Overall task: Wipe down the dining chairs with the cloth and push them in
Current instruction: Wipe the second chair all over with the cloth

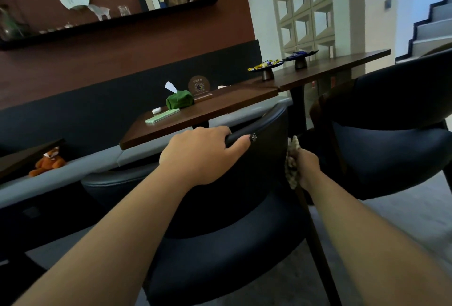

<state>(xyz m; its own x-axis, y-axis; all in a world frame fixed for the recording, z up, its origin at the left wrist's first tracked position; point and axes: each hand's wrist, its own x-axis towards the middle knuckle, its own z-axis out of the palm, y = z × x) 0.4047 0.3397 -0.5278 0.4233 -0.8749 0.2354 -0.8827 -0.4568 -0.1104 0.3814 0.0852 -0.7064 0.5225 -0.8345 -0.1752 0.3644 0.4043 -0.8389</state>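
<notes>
Behind the chair [244,208], left hand [198,156] grips its backrest; right hand [308,167] clutches the cloth [292,159]; wipe firmly downward while bracing.

café: tables [195,115], bench seating [137,154]

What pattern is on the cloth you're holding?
The cloth has small beige-and-dark checks, seen in the head view, bunched in the right hand.
</notes>
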